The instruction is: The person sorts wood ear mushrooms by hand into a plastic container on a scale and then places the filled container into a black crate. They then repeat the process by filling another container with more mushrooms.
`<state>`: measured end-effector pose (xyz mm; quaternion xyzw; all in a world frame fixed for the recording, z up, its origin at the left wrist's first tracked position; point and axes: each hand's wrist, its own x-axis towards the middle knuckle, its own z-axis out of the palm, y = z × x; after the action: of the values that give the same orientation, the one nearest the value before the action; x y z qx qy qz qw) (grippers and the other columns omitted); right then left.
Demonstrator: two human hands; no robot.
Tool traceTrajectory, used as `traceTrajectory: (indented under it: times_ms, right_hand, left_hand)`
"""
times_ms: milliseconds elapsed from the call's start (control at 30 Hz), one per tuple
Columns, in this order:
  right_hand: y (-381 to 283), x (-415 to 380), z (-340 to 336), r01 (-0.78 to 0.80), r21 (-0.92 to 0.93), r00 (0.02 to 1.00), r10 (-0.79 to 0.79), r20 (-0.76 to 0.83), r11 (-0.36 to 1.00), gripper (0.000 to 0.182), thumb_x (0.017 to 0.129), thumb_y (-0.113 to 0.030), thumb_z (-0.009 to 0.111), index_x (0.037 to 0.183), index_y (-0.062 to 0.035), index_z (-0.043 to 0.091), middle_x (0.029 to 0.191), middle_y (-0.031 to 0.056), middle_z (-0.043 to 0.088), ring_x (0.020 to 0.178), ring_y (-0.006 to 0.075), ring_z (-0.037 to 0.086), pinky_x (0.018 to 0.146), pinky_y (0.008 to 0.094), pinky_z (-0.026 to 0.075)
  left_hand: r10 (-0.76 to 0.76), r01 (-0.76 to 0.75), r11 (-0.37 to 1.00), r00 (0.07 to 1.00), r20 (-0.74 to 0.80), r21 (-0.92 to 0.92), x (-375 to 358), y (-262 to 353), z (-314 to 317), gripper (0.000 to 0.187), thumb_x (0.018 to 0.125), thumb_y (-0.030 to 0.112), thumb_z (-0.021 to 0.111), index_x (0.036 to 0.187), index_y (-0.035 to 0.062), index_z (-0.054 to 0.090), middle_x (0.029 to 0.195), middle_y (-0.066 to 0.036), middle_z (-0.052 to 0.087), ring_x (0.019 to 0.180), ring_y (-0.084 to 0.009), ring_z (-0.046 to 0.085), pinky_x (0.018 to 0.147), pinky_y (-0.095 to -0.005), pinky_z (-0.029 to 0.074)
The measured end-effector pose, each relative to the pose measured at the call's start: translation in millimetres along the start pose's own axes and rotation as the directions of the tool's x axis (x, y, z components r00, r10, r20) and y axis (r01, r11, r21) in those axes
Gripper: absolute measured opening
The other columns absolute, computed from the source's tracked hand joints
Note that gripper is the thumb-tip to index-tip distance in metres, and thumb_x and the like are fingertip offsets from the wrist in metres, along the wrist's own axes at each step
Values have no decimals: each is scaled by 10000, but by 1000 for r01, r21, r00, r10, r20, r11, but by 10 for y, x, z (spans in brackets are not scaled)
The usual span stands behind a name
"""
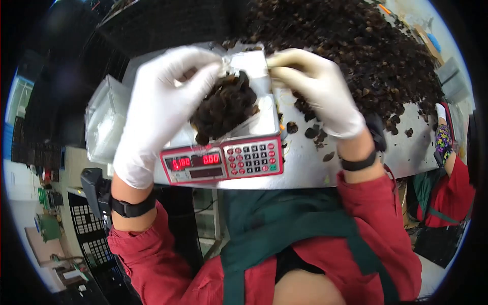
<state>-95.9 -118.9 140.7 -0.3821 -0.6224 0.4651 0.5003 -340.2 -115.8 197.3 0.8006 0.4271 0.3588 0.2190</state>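
Observation:
A heap of dark brown, mushroom-like pieces (pixel 224 108) rests in clear plastic on the weighing scale (pixel 223 160), whose red digits are lit. My left hand (pixel 168 96), in a white glove, is at the heap's upper left, thumb and fingers pinched together; what lies between the fingertips is too small to make out. To the right of the scale's plate is my right hand (pixel 317 86), also gloved, its thumb and fingers brought together at the plate's upper right edge. Whatever its fingertips hold cannot be made out.
A large pile of the dark pieces (pixel 356 56) covers the back right of the metal table (pixel 305 170), with loose pieces near its front. Clear plastic trays (pixel 108 122) stand left of the scale. A co-worker's red sleeve (pixel 455 190) shows at the far right.

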Motion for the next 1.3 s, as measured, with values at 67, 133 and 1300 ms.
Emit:
traceTrajectory:
  times_ms: [67,133,1300]
  right_hand:
    - [29,-474,-336,-249,-56,961,239,-143,967,161,932,-90,636,1020,32,694,908,54,683,796,102,612,721,243,478]
    - [236,-1066,-836,-293,-187,947,259,-187,937,141,943,-83,617,975,42,675,834,21,610,716,91,530,667,247,433]
    - [1120,-1332,-113,-262,-192,938,297,178,946,266,982,-287,577,1098,-91,714,906,50,721,790,147,674,744,300,527]
  left_hand:
    - [-75,74,997,994,-74,-19,-58,-186,-143,177,951,113,652,1066,-7,714,896,-8,671,808,-65,590,749,-203,475]
    - [-198,192,980,973,-115,-61,-115,-393,-315,189,937,137,660,1054,4,723,877,-16,693,799,-72,606,743,-219,494]
    - [42,17,969,971,-233,245,-890,-537,64,541,658,-150,442,1129,13,655,1198,-136,590,1172,-278,559,1018,-355,431]
